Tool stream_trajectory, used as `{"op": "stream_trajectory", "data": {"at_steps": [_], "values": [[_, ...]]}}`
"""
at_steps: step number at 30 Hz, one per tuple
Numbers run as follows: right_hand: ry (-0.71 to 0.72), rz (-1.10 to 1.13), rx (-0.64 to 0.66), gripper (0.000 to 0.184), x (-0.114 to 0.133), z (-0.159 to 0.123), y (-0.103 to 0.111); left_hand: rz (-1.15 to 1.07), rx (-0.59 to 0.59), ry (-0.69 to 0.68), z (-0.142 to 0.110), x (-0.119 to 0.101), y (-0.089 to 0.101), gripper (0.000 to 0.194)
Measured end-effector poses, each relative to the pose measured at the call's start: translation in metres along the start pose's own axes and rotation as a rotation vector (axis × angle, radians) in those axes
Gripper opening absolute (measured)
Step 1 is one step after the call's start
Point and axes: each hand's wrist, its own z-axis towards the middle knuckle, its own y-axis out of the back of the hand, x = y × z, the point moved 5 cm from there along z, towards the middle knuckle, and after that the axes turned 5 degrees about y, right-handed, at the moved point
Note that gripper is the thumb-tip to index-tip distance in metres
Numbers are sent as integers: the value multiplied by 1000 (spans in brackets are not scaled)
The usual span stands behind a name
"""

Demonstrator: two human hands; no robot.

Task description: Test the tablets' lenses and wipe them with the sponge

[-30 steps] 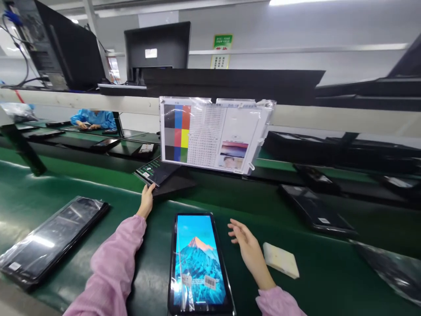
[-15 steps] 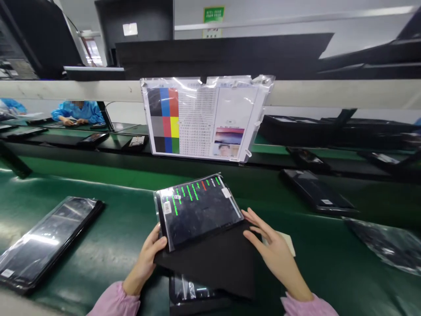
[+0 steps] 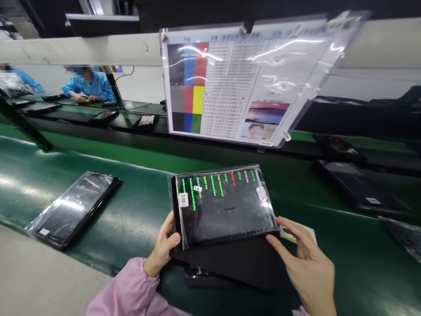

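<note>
The plastic-wrapped black tablet with green text (image 3: 223, 204) has shifted right over the black foam pad (image 3: 237, 263). The left hand (image 3: 164, 245) grips the tablet's left edge, thumb on top. The right hand (image 3: 307, 263) lies open, fingertips touching its right corner.

Long green conveyor belt (image 3: 138, 206), pale beam (image 3: 79, 49) overhead, plastic-sleeved colour chart sheet (image 3: 243, 79) hanging, blue-coated co-worker (image 3: 88, 83) beyond.

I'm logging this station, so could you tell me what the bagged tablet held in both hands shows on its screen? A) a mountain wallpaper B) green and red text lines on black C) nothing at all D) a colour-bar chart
B: the tablet, gripped by the left hand and touched by the right hand, shows green and red text on black.
</note>
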Motion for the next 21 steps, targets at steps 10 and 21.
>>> {"op": "stream_trajectory", "data": {"at_steps": [10,21], "values": [[76,55,-80,39,19,1,-10,-10,85,-28,-7,-8,-4,75],[142,140,-191,43,29,4,-14,-58,23,16,-9,0,8,75]]}}
